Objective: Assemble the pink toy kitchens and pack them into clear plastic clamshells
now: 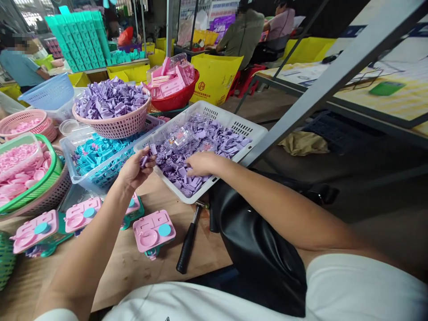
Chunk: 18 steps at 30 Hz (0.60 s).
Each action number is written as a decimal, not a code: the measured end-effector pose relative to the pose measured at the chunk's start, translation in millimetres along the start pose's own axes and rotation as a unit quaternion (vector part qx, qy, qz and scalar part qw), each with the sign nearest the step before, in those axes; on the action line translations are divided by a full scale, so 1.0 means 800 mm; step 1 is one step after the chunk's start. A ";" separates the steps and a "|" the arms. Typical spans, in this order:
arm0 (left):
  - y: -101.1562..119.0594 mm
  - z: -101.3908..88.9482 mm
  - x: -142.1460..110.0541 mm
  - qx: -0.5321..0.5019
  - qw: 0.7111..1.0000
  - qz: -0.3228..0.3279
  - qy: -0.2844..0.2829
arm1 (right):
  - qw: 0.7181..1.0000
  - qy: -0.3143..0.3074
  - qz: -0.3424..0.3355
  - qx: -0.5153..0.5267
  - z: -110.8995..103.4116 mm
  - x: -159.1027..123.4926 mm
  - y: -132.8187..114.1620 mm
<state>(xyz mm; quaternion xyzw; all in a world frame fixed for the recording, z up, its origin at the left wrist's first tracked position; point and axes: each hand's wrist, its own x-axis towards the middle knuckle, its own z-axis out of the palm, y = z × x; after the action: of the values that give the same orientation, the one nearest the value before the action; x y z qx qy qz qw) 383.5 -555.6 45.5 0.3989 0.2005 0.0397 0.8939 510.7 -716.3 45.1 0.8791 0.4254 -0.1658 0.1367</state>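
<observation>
Small purple plastic pieces are gripped in my left hand (136,168), raised over the near left rim of a white plastic basket (230,113). That basket holds a heap of loose purple plastic pieces (214,133) and a few clear packs (180,136). My right hand (202,164) reaches into the heap from the right with fingers curled down among the pieces; whatever they pinch is hidden. Below the basket, a pink and teal toy assembly (154,232) with a blue disc rests on the wooden table (207,249).
A black-handled hammer (189,243) lies beside the toy. More toy assemblies (36,232) stand to the left. Behind them are a bin of blue pieces (96,154), a pink basket of purple pieces (113,125) and a red bowl (177,102). A slanted metal post (321,80) crosses the right.
</observation>
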 end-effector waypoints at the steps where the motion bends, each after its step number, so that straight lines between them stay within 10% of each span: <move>1: 0.002 -0.007 -0.006 -0.018 1.000 0.013 -0.002 | 1.000 -0.017 0.009 -0.024 0.004 0.000 -0.004; 8: -0.011 -0.037 -0.026 -0.016 0.999 0.031 0.030 | 0.999 -0.012 0.001 -0.052 0.014 -0.001 -0.023; 12: -0.022 -0.027 -0.013 0.173 0.981 0.067 0.049 | 0.999 0.024 -0.010 -0.048 0.002 -0.001 -0.013; 14: -0.025 -0.014 -0.001 0.354 0.927 0.120 0.035 | 0.998 0.041 -0.023 -0.041 -0.003 -0.001 -0.009; 18: -0.041 0.019 0.032 0.675 0.705 0.219 -0.001 | 0.997 -0.018 -0.072 -0.028 0.003 0.003 -0.008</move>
<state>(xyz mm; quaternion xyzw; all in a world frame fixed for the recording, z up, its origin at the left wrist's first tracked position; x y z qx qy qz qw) 410.3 -582.6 22.5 0.9283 0.0797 0.0878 0.3523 506.9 -711.3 41.4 0.8388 0.4898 -0.1791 0.1562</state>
